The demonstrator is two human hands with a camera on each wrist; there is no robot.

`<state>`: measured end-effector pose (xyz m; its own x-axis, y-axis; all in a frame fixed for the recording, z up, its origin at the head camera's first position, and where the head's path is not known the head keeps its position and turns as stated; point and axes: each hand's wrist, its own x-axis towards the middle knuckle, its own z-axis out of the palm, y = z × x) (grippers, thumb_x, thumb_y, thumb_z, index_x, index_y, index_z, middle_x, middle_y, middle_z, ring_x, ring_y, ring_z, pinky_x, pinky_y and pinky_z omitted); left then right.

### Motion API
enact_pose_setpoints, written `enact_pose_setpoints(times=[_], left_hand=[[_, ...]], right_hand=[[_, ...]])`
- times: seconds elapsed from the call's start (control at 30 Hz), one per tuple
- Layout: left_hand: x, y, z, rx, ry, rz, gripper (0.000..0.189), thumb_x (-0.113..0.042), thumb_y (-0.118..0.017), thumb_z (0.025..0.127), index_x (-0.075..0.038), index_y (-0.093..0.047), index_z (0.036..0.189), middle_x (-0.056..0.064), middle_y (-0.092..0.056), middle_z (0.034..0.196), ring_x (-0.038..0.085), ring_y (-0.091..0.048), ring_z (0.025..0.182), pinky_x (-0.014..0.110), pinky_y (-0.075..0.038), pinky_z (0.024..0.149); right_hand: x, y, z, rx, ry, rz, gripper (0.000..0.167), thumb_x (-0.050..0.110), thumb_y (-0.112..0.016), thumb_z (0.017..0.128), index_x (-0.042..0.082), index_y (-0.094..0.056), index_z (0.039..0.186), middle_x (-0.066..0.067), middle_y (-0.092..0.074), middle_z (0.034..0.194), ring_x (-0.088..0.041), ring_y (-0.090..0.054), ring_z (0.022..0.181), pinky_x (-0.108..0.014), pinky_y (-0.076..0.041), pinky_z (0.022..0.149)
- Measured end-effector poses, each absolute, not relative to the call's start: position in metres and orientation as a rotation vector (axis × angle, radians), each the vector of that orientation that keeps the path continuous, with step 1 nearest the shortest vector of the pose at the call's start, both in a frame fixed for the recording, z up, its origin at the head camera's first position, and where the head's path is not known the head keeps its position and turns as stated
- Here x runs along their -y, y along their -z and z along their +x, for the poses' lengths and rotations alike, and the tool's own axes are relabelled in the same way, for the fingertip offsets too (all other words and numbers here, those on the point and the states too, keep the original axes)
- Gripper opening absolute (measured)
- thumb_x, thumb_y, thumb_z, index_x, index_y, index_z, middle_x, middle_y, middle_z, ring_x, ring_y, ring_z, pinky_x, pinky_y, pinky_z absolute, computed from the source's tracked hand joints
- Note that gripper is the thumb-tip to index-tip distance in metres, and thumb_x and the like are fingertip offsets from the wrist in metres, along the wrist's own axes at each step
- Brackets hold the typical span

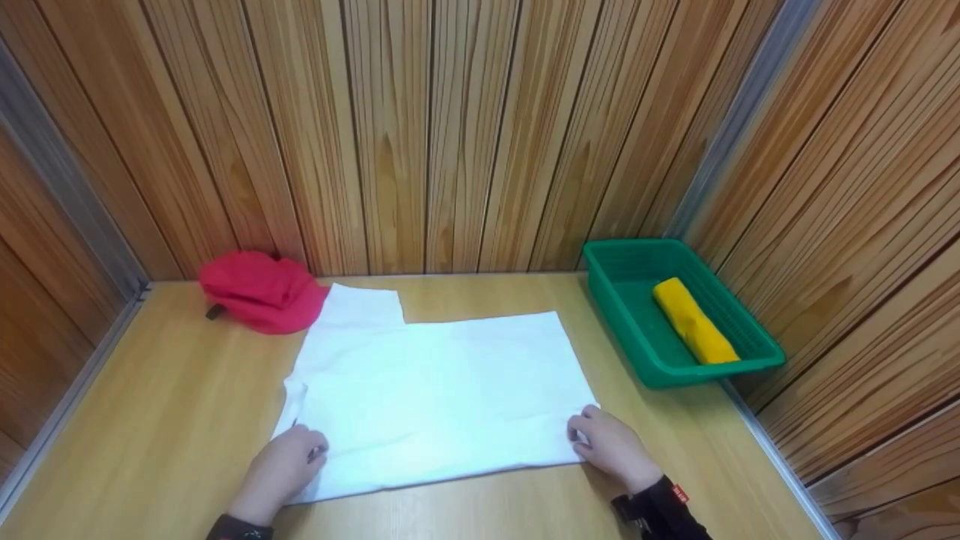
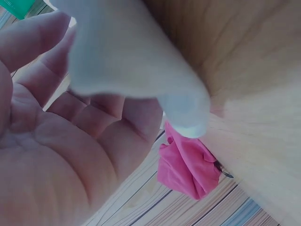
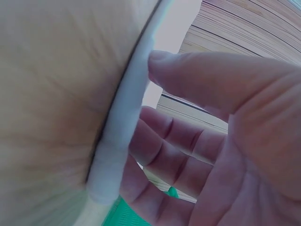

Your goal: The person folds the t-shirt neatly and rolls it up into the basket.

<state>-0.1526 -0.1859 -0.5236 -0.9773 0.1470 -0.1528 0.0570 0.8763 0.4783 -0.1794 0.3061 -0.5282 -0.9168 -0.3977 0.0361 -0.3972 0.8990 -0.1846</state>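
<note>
A white T-shirt point(image 1: 442, 390) lies folded flat, its sleeve pointing to the back at the left. My left hand point(image 1: 286, 461) pinches its near left corner. In the left wrist view, a raised flap of the shirt point(image 2: 127, 52) hangs over the curled fingers point(image 2: 141, 117). At the near right corner, my right hand point(image 1: 611, 442) holds the edge between thumb and bent fingers. From the right wrist, the thumb tip sits on the shirt's layered edge point(image 3: 120, 117), with the other fingertips against it lower down.
A red cap point(image 1: 259, 289) sits at the back left, its brim beside the sleeve. To the right stands a green basket point(image 1: 626, 330) with a rolled yellow cloth point(image 1: 694, 322) inside. Wood-grain panels point(image 1: 465, 135) wall the table point(image 1: 172, 405) at the back and sides.
</note>
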Motion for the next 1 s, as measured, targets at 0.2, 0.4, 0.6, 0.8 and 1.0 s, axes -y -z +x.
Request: enact_pose_setpoints(times=[0.2, 0.4, 0.6, 0.8, 1.0], left_hand=[[0.188, 0.523, -0.152, -2.81, -0.733, 0.111, 0.012, -0.014, -0.068, 0.091, -0.009, -0.072, 0.102, 0.0, -0.057, 0.082, 0.017, -0.056, 0.077, 0.044, -0.05, 0.076], [0.189, 0.523, -0.151, -2.824, -0.757, 0.132, 0.013, -0.013, -0.068, 0.091, -0.01, -0.072, 0.103, 0.0, -0.06, 0.084, 0.02, -0.06, 0.083, 0.047, -0.05, 0.08], [0.19, 0.525, -0.15, -2.87, -0.74, 0.164, 0.011, -0.01, -0.069, 0.089, -0.01, -0.073, 0.099, 0.0, -0.059, 0.083, 0.019, -0.058, 0.08, 0.045, -0.05, 0.077], [0.19, 0.521, -0.148, -2.838, -0.744, 0.148, 0.01, -0.012, -0.069, 0.09, -0.011, -0.072, 0.099, 0.0, -0.056, 0.08, 0.017, -0.054, 0.075, 0.042, -0.048, 0.072], [0.191, 0.519, -0.147, -2.809, -0.744, 0.154, 0.007, -0.013, -0.069, 0.09, -0.012, -0.071, 0.096, 0.0, -0.055, 0.078, 0.017, -0.052, 0.073, 0.041, -0.047, 0.071]], right_hand=[[-0.306, 0.528, -0.178, -3.04, 0.272, -0.64, 0.014, 0.015, -0.076, 0.084, 0.018, -0.063, 0.088, 0.005, -0.045, 0.082, -0.013, -0.044, 0.068, -0.03, -0.038, 0.06], [-0.306, 0.528, -0.177, -3.033, 0.288, -0.631, 0.013, 0.014, -0.076, 0.084, 0.018, -0.064, 0.089, 0.005, -0.044, 0.082, -0.012, -0.044, 0.067, -0.029, -0.038, 0.059], [-0.307, 0.528, -0.173, -3.034, 0.301, -0.68, 0.015, 0.013, -0.076, 0.083, 0.017, -0.063, 0.087, 0.005, -0.044, 0.081, -0.013, -0.043, 0.066, -0.029, -0.037, 0.058], [-0.307, 0.526, -0.17, -2.989, 0.308, -0.661, 0.014, 0.015, -0.076, 0.084, 0.018, -0.063, 0.088, 0.005, -0.046, 0.083, -0.014, -0.045, 0.068, -0.029, -0.039, 0.06], [-0.308, 0.523, -0.167, -2.978, 0.309, -0.705, 0.016, 0.013, -0.076, 0.083, 0.018, -0.061, 0.087, 0.006, -0.045, 0.083, -0.013, -0.044, 0.067, -0.029, -0.038, 0.059]])
